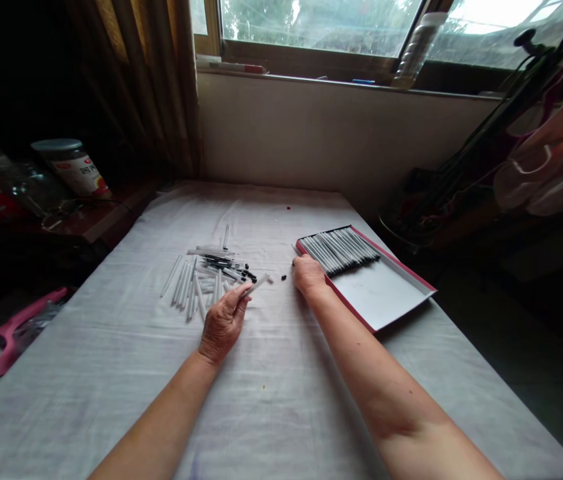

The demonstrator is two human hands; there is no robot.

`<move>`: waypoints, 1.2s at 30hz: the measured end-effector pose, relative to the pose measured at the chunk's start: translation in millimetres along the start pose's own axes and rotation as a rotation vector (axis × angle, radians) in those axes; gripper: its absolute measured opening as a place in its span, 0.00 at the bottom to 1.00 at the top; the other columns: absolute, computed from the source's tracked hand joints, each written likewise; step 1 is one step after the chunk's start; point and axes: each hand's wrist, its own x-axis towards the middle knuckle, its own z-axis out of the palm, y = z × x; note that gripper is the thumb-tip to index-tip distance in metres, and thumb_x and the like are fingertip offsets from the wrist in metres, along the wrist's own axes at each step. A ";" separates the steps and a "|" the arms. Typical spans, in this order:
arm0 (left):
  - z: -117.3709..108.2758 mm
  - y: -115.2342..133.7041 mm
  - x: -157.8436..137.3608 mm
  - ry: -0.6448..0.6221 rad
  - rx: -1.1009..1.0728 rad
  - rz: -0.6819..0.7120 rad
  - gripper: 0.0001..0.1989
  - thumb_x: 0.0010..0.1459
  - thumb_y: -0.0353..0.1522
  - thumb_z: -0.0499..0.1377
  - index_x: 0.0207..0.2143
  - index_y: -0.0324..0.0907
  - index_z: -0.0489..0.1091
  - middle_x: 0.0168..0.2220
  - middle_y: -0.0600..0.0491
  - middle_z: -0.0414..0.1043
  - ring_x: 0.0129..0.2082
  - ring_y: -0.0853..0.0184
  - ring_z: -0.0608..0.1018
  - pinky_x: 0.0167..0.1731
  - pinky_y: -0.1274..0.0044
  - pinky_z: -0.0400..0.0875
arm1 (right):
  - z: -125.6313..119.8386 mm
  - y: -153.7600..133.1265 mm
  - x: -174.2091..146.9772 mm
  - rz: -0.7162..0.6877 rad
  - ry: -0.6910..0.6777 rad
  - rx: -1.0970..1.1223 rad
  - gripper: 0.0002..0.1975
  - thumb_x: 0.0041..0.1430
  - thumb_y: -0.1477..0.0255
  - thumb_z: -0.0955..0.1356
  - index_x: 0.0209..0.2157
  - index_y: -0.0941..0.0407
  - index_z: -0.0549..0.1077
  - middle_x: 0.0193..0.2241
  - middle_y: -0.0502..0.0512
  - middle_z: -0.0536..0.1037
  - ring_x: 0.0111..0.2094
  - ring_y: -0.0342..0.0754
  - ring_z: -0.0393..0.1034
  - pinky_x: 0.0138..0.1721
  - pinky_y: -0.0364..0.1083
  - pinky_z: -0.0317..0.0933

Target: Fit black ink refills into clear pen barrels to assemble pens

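Note:
My left hand (224, 325) pinches a translucent white pen barrel (260, 283), which points up and right. Just beyond that hand lies a loose pile of pen barrels (181, 283), with dark refills (218, 262) and small black caps (248, 273) among them. My right hand (308, 273) is closed at the left corner of a shallow red-edged box lid (404, 300). A thin pale tip shows above its knuckles, but what the fingers grip is hidden. Inside the lid, a row of pens (341, 248) with black ends lies side by side. A single black cap (284, 277) sits between my hands.
A pale cloth (261, 413) covers the table. Pink-handled scissors (8, 340) and a lidded jar (74, 167) are at the left. A clear bottle (418, 50) stands on the windowsill, with a curtain (151, 87) to the left and hanging bags (551, 157) at right.

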 end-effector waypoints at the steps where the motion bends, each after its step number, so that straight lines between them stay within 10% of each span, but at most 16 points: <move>1: -0.2 1.0 -0.1 -0.013 0.001 -0.002 0.13 0.65 0.33 0.52 0.51 0.42 0.69 0.41 0.49 0.79 0.39 0.66 0.81 0.39 0.76 0.76 | 0.7 0.1 -0.3 0.010 0.003 0.015 0.13 0.56 0.83 0.65 0.39 0.62 0.79 0.43 0.70 0.76 0.43 0.59 0.75 0.45 0.51 0.65; 7: 0.7 3.9 -0.7 -0.117 0.041 0.051 0.12 0.65 0.32 0.52 0.48 0.41 0.69 0.40 0.49 0.78 0.39 0.65 0.81 0.40 0.76 0.76 | 17.5 16.0 -40.3 0.039 0.069 0.270 0.12 0.61 0.72 0.65 0.43 0.57 0.76 0.42 0.60 0.78 0.41 0.48 0.75 0.45 0.46 0.67; 11: 3.0 2.9 -2.1 -0.172 0.056 0.107 0.12 0.64 0.31 0.53 0.48 0.42 0.70 0.41 0.48 0.78 0.41 0.65 0.80 0.43 0.74 0.76 | 27.1 27.1 -74.0 0.259 0.036 1.231 0.09 0.49 0.68 0.71 0.34 0.57 0.76 0.30 0.53 0.78 0.32 0.48 0.76 0.36 0.46 0.70; 15: 3.2 2.8 -2.9 -0.204 0.078 0.115 0.12 0.64 0.31 0.53 0.48 0.42 0.70 0.41 0.48 0.79 0.42 0.65 0.80 0.44 0.74 0.76 | 19.7 30.5 -85.4 0.352 -0.037 1.616 0.16 0.33 0.69 0.78 0.28 0.56 0.76 0.28 0.49 0.77 0.33 0.46 0.76 0.36 0.44 0.69; 36: -1.4 6.9 -0.4 -0.317 0.052 0.077 0.13 0.63 0.31 0.54 0.49 0.44 0.71 0.42 0.49 0.78 0.42 0.65 0.80 0.44 0.75 0.75 | 15.6 10.7 -92.9 0.237 -0.174 1.635 0.15 0.36 0.68 0.77 0.29 0.55 0.77 0.28 0.49 0.77 0.29 0.43 0.70 0.33 0.44 0.67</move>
